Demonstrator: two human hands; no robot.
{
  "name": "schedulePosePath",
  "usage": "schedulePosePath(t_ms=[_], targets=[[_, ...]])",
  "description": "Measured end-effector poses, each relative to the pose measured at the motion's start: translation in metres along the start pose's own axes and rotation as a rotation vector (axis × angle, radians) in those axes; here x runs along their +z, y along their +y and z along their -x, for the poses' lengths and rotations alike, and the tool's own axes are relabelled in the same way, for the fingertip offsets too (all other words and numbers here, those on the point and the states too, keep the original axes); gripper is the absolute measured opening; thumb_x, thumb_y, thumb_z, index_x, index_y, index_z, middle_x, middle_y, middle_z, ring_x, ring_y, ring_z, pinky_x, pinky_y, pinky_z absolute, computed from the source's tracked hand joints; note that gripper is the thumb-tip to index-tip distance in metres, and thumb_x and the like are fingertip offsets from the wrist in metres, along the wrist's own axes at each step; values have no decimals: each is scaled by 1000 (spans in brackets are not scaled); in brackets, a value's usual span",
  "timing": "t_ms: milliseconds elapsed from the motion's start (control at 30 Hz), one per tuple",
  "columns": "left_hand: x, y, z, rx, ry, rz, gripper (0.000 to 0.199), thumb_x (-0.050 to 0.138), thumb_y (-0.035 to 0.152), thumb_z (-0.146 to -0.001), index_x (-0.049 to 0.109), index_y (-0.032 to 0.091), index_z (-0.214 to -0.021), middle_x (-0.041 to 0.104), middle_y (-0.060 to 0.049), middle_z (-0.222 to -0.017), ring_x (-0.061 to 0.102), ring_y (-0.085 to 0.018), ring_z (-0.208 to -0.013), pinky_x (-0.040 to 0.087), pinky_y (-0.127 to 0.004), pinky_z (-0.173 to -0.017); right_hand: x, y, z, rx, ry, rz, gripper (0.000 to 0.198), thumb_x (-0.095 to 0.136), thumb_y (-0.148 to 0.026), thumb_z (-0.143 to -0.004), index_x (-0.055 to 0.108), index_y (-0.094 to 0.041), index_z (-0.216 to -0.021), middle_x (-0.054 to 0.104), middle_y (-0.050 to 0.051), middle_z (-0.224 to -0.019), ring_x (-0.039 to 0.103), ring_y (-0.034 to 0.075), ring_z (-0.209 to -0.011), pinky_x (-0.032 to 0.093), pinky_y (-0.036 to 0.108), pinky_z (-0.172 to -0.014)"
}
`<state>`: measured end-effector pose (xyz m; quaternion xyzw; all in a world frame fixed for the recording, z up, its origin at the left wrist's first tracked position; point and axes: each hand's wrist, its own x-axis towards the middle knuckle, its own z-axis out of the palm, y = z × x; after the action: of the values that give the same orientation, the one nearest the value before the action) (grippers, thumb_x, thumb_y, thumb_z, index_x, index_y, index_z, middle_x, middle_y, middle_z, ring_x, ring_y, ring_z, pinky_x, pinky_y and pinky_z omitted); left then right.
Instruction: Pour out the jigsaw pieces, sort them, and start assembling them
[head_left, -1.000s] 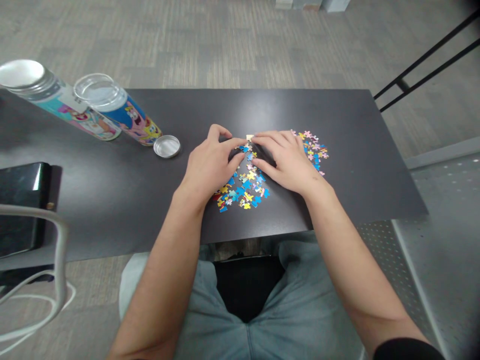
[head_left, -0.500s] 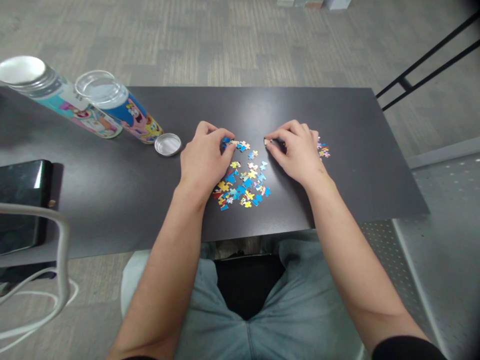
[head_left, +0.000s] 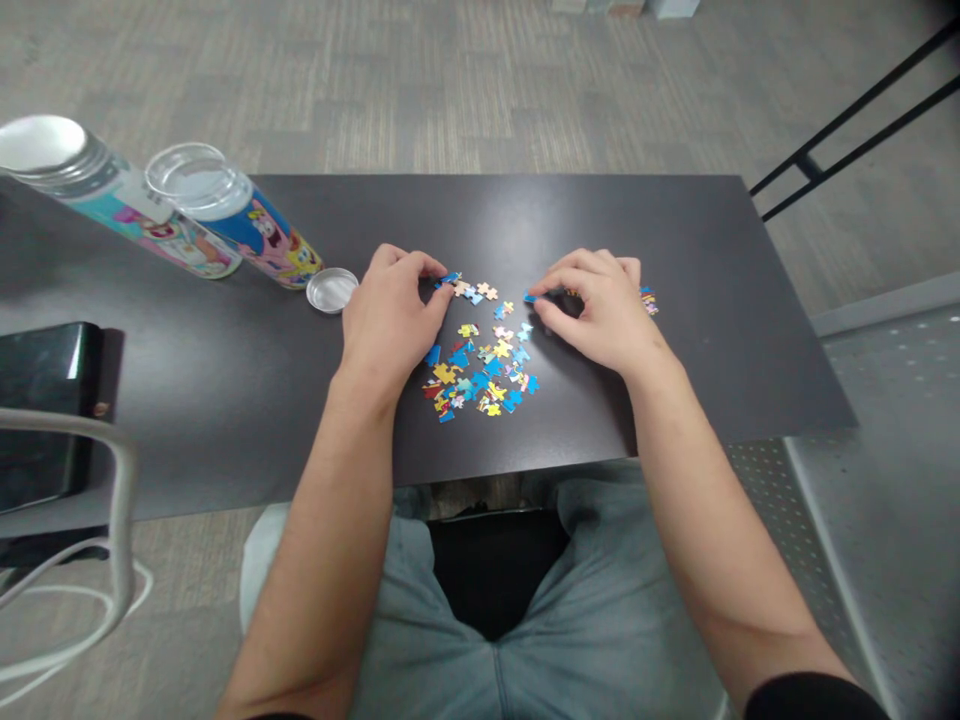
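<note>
Between the thumb and forefinger of my left hand (head_left: 394,315) is a blue jigsaw piece (head_left: 450,278), at the left end of a short row of pieces. Pale, back-side-up jigsaw pieces (head_left: 486,291) lie just right of it. My right hand (head_left: 600,305) pinches another small blue jigsaw piece (head_left: 529,298) at its fingertips, to the right of the row. Nearer my body spreads a loose pile of jigsaw pieces (head_left: 491,367) in blue, yellow and red. A second cluster of jigsaw pieces (head_left: 649,300) is partly hidden behind my right hand.
On the dark table (head_left: 720,350), a blue cartoon can (head_left: 274,235) and a teal can (head_left: 161,225) stand at the left. A round lid (head_left: 331,290) lies beside my left hand. A black device (head_left: 45,410) and white cable (head_left: 124,510) are at the far left.
My left hand has shifted slightly left, uncovering more of the row. The piece in my right fingers showed a pale side before and shows blue now; that hand moved a little right and nearer.
</note>
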<state>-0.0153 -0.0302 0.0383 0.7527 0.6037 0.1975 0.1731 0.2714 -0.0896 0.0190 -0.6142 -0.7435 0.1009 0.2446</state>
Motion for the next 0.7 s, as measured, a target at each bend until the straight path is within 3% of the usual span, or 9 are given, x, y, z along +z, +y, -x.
schedulePosePath(t_ms=[300,567,700], targets=[[3,-1,1,22,28,22,8,93,18,-115,88,23,-120,84,-12,-138,83,-33,-113,62,-50,-99,12,-30,0,-201,-179,69,44,68,-46,-132,84,-29,-169,81,11,-182,70,44,-157,46,62,-129],[2,-2,0,0,32,65,9,86,17,-118,86,24,-114,85,-14,-136,84,-35,-118,64,-54,-106,12,-20,2,-126,-147,71,49,72,-51,-129,82,-28,-171,81,12,-181,68,46,-160,44,69,-137],[2,-5,-1,-45,66,26,9,85,20,-120,84,25,-112,86,-16,-141,84,-40,-128,66,-58,-115,11,-19,3,-117,-106,89,59,72,-49,-129,73,-29,-185,78,16,-181,68,47,-161,45,71,-138]])
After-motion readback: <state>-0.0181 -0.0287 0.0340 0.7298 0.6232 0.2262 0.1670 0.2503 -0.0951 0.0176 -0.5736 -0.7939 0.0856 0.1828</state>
